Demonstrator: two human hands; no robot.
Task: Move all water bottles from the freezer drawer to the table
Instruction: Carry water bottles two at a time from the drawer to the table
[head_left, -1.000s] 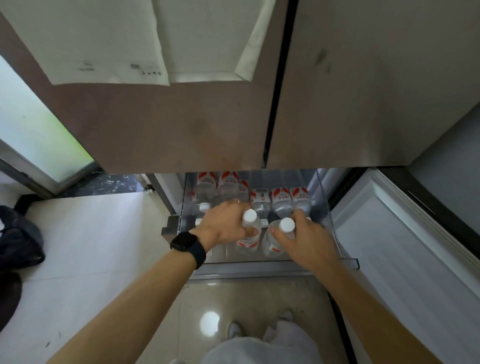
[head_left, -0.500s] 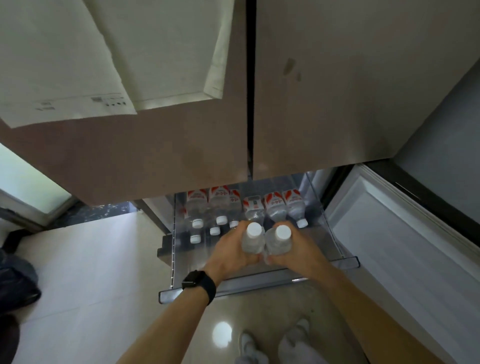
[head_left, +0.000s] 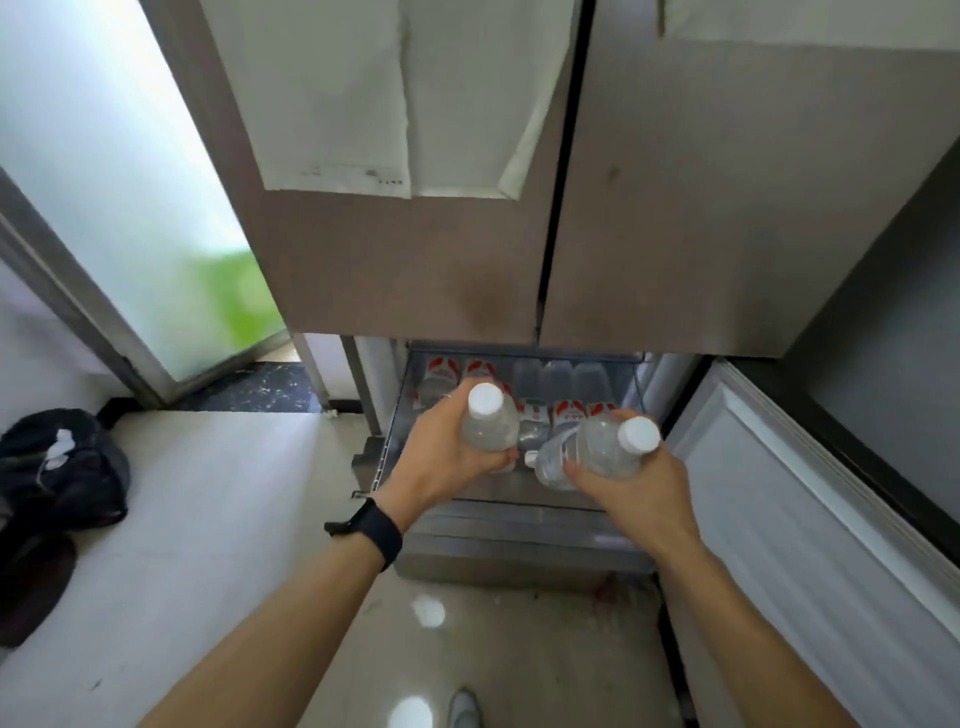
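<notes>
The left hand (head_left: 441, 460) covers the lower body of the left-hand bottle (head_left: 491, 423); the right hand (head_left: 641, 491) hides the underside of the right-hand bottle (head_left: 592, 452). Beyond the hands, the drawer bottles (head_left: 569, 413) are partly hidden by the hands and the fridge doors (head_left: 415, 270) above, their red label print too small to read. Left of the left hand, a dark bag (head_left: 62, 467) is cut off at the edge. Below the hands, a shoe (head_left: 464, 709) is cropped.

No writing can be made out. The bottles (head_left: 439, 376) in the drawer (head_left: 519, 519) carry red-and-white labels, too blurred to read; tiny print on the fridge (head_left: 701, 208) paper (head_left: 337, 104) is illegible.
</notes>
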